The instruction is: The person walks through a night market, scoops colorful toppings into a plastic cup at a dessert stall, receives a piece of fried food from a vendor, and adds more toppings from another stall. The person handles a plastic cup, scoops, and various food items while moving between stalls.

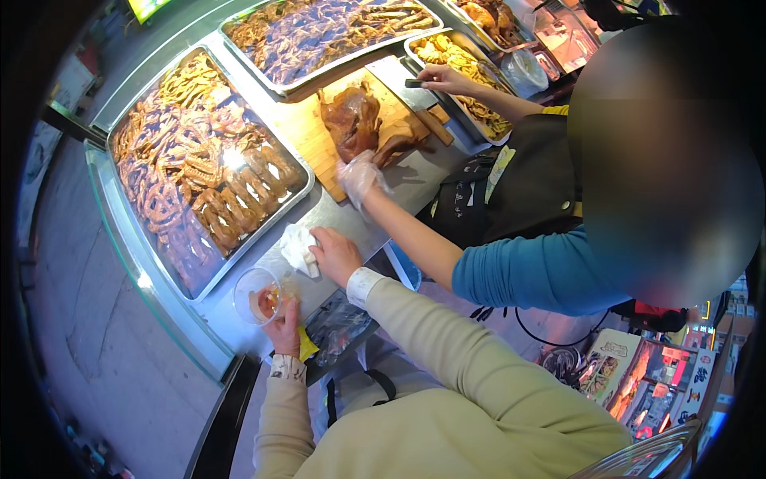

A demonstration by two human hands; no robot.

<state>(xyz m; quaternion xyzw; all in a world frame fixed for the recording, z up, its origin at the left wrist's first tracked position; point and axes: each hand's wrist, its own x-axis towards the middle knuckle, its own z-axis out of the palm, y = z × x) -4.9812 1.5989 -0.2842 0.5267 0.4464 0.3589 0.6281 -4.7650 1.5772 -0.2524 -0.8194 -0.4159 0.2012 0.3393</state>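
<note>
My left hand (283,329) is closed round a clear plastic cup (249,289) at the near edge of the metal counter. Some small orange and yellow bits show in or through the cup; I cannot tell which. To its right, my right hand (338,254) grips a crumpled white wipe (298,244), paper or cloth, against the counter. Beyond it, a co-worker's gloved hand (363,177) touches a whole brown cooked duck (351,120) on a wooden cutting board (299,132). The co-worker's other hand (447,80) holds a small black object (414,83).
A large tray (307,177) of braised meats stands left, another tray (279,88) behind. A broad cleaver (403,81) lies by the board, next to a tray of yellow pieces (447,52). The co-worker's blue sleeve (519,271) is close on my right. Glass (120,231) edges the counter's left.
</note>
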